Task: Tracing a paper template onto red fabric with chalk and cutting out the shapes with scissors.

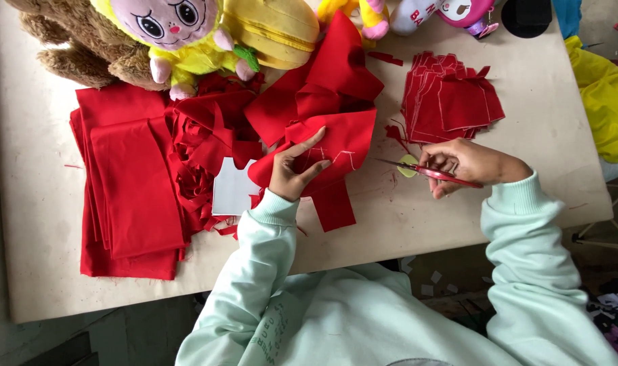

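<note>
My left hand [292,169] presses down on a piece of red cloth [339,139] marked with white chalk lines, in the middle of the table. To its right, my right hand [461,164] grips red-handled scissors [427,171], their blades pointing left toward the cloth and nearly closed. A small yellow-green chalk piece [408,167] lies just under the scissors. A white paper template [231,190] sits left of my left hand.
A stack of cut red pieces [451,98] lies at the back right. Folded red cloth [129,186] and tangled red scraps [200,146] cover the left. Plush toys [180,34] line the far edge of the beige table [539,176]. Yellow fabric [607,95] hangs off to the right.
</note>
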